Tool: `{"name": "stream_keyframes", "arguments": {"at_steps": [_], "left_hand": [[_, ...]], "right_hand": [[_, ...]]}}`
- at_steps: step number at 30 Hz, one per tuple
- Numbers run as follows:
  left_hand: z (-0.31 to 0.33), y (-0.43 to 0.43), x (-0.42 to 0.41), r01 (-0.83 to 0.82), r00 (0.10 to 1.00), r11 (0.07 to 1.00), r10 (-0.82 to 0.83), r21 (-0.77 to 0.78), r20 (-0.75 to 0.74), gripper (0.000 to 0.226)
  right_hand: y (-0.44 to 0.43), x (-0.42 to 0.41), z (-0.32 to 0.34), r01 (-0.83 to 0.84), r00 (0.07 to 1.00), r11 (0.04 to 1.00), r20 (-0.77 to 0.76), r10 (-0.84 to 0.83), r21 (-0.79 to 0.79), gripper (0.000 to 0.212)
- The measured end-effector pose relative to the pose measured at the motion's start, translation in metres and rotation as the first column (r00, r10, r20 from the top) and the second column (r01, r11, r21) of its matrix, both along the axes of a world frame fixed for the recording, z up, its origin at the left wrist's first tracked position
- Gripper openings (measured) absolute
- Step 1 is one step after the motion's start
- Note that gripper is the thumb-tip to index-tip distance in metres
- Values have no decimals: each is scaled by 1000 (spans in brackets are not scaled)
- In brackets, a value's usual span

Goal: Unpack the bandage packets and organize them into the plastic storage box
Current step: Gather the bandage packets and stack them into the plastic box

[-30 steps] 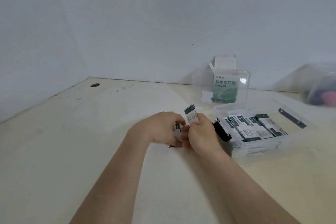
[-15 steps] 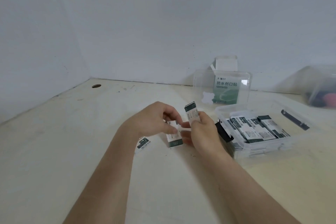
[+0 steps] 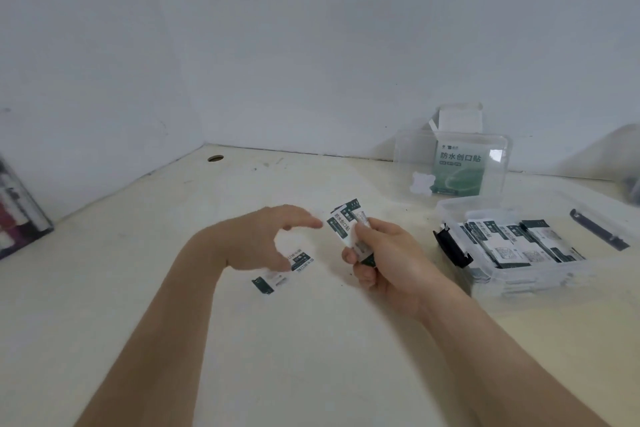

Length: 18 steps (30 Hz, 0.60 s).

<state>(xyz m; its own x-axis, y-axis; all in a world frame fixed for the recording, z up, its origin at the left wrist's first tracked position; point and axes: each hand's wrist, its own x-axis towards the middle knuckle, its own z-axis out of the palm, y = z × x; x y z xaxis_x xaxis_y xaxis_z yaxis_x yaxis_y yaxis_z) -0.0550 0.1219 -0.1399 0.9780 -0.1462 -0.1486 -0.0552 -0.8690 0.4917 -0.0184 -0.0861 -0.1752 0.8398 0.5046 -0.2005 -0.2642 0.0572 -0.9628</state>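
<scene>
The right hand (image 3: 388,260) is curled round a small sheaf of bandage packets (image 3: 343,225), thumb on top and fingers underneath. The packets stand up and fan slightly toward the other hand, I'd guess so that they can be squared into one neat bundle before they go in.

The left hand (image 3: 263,236) holds nothing. Its fingers are loosely spread, with the forefinger reaching toward the top of that sheaf. I can't tell from here whether it touches.

Under the left palm, two loose packets (image 3: 300,262) lie flat on the table (image 3: 173,288) near its middle, with another (image 3: 265,283) just beside them toward the front edge. They look to be the next ones to gather up, which would explain the empty hand hovering there.

The plastic storage box (image 3: 554,276) sits toward the table's right edge, close to the right hand. It is open, with its black latch (image 3: 452,250) hanging down on the near end. Rows of stored packets (image 3: 512,243) already lean on one another inside, so the job seems well along.

At the back edge, against the wall, the clear lid (image 3: 412,156) stands propped up. The opened green bandage carton (image 3: 459,170) is behind it, out of the way of the sorting.
</scene>
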Motion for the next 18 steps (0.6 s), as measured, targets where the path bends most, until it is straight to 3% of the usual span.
{"name": "stream_keyframes", "arguments": {"at_steps": [2, 4, 15, 18], "left_hand": [[-2, 13, -5, 50, 989, 984, -25, 172, -145, 77], [-6, 13, -4, 91, 980, 978, -55, 186, -190, 78], [-16, 7, 8, 14, 998, 993, -7, 115, -60, 52], [-27, 1, 9, -104, 991, 991, 110, -82, 72, 32]], "right_hand": [[3, -2, -1, -3, 1000, 1000, -14, 3, 5, 21], [4, -5, 0, -7, 1000, 1000, -26, 7, 14, 21], [4, -8, 0, 27, 997, 1000, -68, -25, 16, 19], [4, -6, 0, 104, 991, 993, -87, -99, 49, 16]]}}
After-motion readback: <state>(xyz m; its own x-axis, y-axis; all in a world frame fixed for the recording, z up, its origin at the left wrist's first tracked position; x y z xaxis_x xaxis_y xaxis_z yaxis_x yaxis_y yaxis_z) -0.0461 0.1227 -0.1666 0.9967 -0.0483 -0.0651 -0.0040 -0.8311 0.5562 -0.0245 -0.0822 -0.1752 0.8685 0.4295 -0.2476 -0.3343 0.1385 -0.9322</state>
